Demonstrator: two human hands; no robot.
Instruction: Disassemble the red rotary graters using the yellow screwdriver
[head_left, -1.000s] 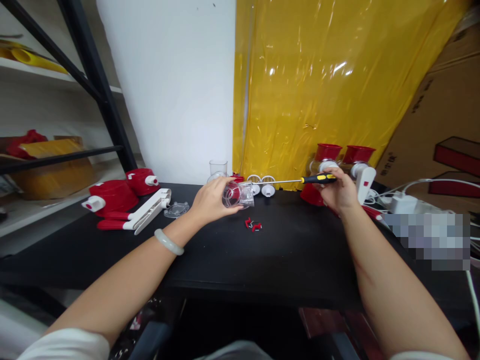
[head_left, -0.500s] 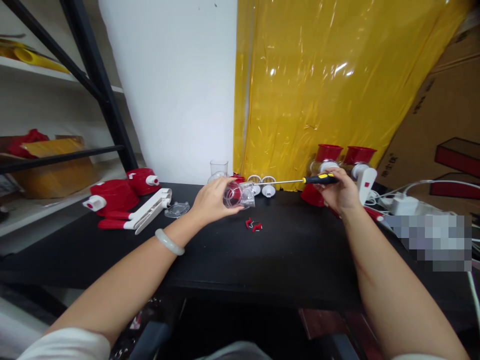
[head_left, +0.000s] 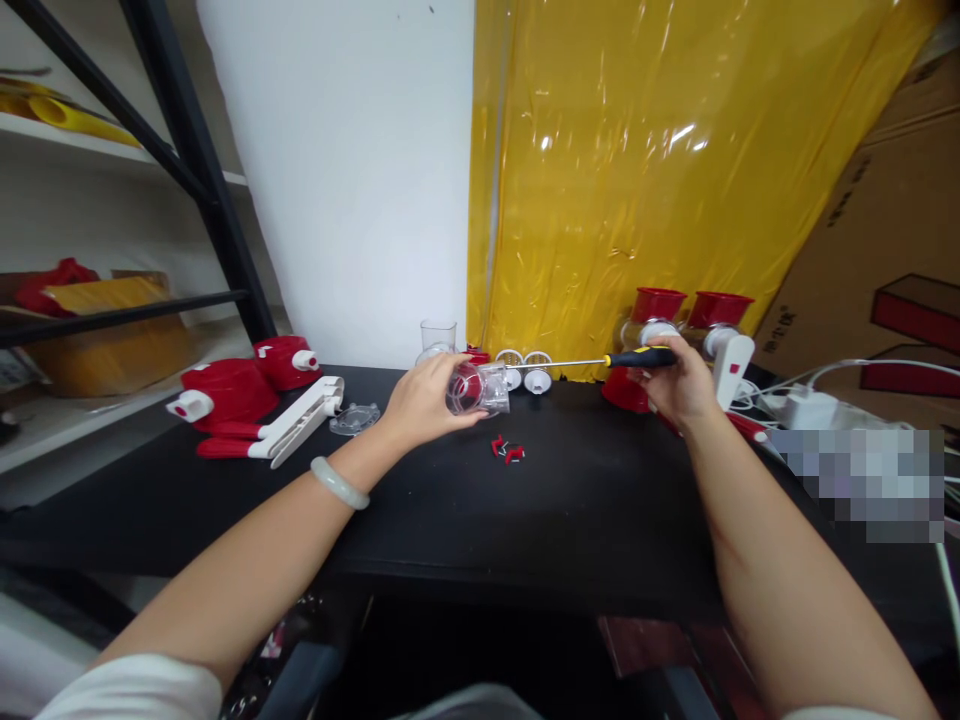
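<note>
Wrapped round a clear plastic housing (head_left: 491, 390) with a round opening, my left hand (head_left: 427, 400) holds it just above the black table. Red shows through the clear wall. My right hand (head_left: 681, 382) grips the black-and-yellow handle of a long screwdriver (head_left: 641, 357). Its metal shaft points left and the tip meets the housing's upper right side; the exact contact point is too small to make out. Below the housing lie small red parts (head_left: 514, 455) with tiny metal pieces beside them. Two white round slotted parts (head_left: 538, 375) stand behind the shaft.
Red bases (head_left: 229, 390), a white arm (head_left: 304, 420) and a flat clear part (head_left: 354, 419) lie on the left. Another clear housing (head_left: 437, 338) stands at the back. Red-and-white assemblies (head_left: 720, 325), cables and a white adapter (head_left: 810, 410) occupy the right. A black shelf frame (head_left: 202, 190) rises at left.
The screwdriver handle has turned slightly in my right hand, its yellow patch now showing less. The left hand and the housing stay in place.
</note>
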